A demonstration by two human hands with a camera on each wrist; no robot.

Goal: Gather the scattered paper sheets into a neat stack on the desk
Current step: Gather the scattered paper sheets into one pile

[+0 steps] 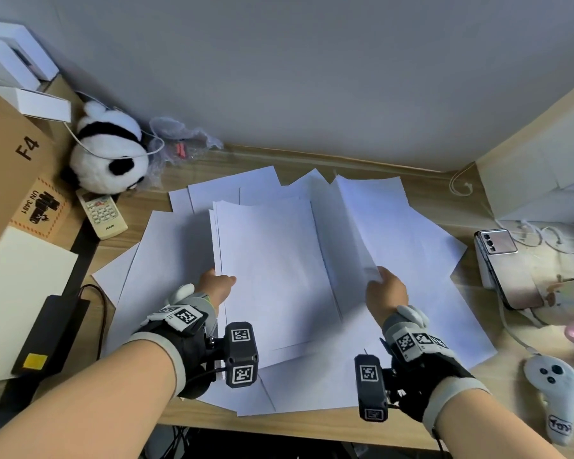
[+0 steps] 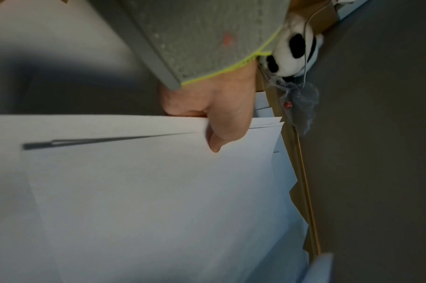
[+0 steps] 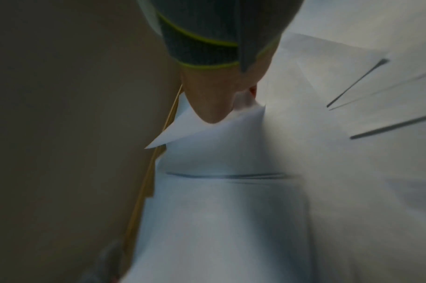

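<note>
White paper sheets [image 1: 166,260] lie scattered and overlapping across the wooden desk [image 1: 312,425]. My left hand [image 1: 217,284] pinches the left edge of a gathered stack of sheets [image 1: 272,260], thumb on top; the left wrist view shows the same grip of that hand [image 2: 214,122] on the stack [image 2: 146,191]. My right hand [image 1: 383,286] pinches the near edge of a lifted, curling sheet [image 1: 362,213] just right of the stack. In the blurred right wrist view the thumb [image 3: 211,107] presses on that sheet [image 3: 219,149].
A plush panda [image 1: 110,154], a remote control [image 1: 101,213], a cardboard box [image 1: 10,167] and a black adapter [image 1: 47,339] sit at the left. A phone [image 1: 507,266], cables and a white controller [image 1: 554,392] lie at the right. A grey wall stands behind.
</note>
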